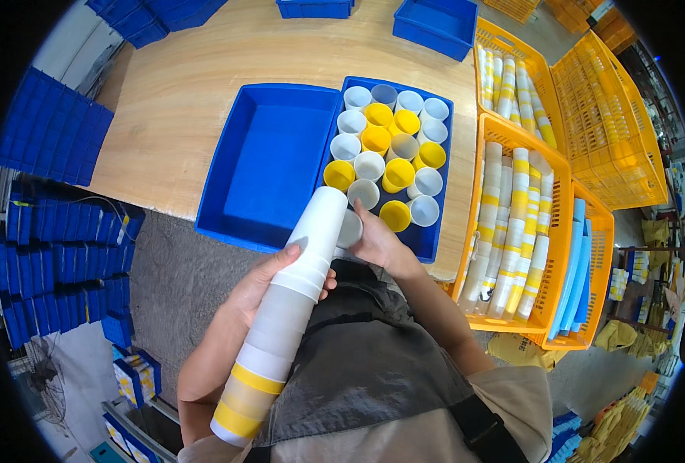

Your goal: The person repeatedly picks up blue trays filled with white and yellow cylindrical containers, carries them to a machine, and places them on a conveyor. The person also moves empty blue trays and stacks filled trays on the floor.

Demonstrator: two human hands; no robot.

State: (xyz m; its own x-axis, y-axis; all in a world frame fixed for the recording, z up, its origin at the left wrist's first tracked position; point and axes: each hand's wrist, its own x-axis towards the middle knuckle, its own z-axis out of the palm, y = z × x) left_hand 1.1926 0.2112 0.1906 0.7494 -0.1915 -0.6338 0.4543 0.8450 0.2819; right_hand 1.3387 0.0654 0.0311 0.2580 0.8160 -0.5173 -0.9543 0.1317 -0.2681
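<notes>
My left hand (279, 275) is closed around a long stack of nested plastic cups (284, 301), white and grey with yellow ones at the lower end. The stack lies tilted along my left forearm, its top over the near edges of the trays. My right hand (371, 234) holds a single greyish-white cup (349, 228) beside the stack's top. Ahead of it, a blue plastic tray (429, 249) bears rows of separate white, grey and yellow cups (398, 173), open ends up. A second blue tray (279, 162) with nothing in it adjoins on the left.
Orange plastic crates (562, 231) at the right of the wooden table (163, 110) hold more stacked cups (519, 220) and light blue items (574, 266). Small blue trays (435, 29) stand at the far edge. Many blue trays (53, 127) are piled at left.
</notes>
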